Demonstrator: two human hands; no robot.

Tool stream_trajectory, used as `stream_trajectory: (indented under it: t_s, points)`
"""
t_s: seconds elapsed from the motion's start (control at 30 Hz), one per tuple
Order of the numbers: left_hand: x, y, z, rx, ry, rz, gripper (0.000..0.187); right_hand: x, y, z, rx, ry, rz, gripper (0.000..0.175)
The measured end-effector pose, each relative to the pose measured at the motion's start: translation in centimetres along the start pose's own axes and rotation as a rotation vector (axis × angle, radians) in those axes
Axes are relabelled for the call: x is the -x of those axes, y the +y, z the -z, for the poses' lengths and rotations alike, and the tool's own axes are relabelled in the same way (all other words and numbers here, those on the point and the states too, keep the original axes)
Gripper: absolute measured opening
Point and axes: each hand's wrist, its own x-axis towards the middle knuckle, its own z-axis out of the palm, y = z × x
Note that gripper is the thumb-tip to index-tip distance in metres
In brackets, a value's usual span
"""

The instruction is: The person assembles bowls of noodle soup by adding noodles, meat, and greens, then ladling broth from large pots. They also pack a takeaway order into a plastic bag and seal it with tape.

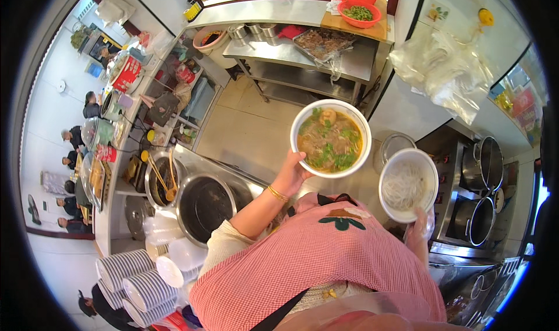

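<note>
My left hand (291, 174) grips the rim and side of a white bowl of noodle soup (331, 139), which holds brown broth, green herbs and what looks like a brown egg. My right hand (419, 228), in a clear plastic glove, holds a second white bowl of pale noodles (404, 184) from its near side. The two bowls are apart, the noodle bowl lower right of the soup bowl. Behind the noodle bowl is a round metal-rimmed container (395, 145), partly hidden.
Large steel pots (205, 208) stand left, beside stacked white bowls (146, 287). More pots (480, 219) are at right. Ahead is a steel table (279, 53) with a meat tray (323, 43); red baskets (360, 14) sit above. Plastic bags (441, 69) hang upper right. People sit beyond the left counter.
</note>
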Motion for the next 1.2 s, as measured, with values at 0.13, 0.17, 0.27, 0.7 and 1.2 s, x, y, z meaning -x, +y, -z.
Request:
stream_trajectory:
  t_s: [0.13,0.17,0.27,0.7,1.2]
  points:
    - [-6.9,5.8,3.0,0.058,-0.004,-0.04,0.059,-4.8,-1.6,-10.1,0.1,-0.052,-0.069,0.056]
    - [-8.9,7.3,3.6,0.068,0.013,-0.062,0.059,-6.3,-1.4,-12.8,0.078,-0.075,-0.06,0.055]
    - [-14.9,11.9,5.8,0.105,0.059,-0.128,0.059,-10.9,-0.4,-19.2,0.103,-0.161,-0.033,0.054]
    - [-38.5,38.4,11.3,0.101,0.023,-0.358,0.068,-25.8,-0.6,-47.2,0.32,-0.322,-0.057,0.048]
    - [-55.6,57.6,17.7,0.006,-0.014,-0.262,0.074,-26.4,-0.4,-66.6,0.118,-0.175,-0.095,0.052]
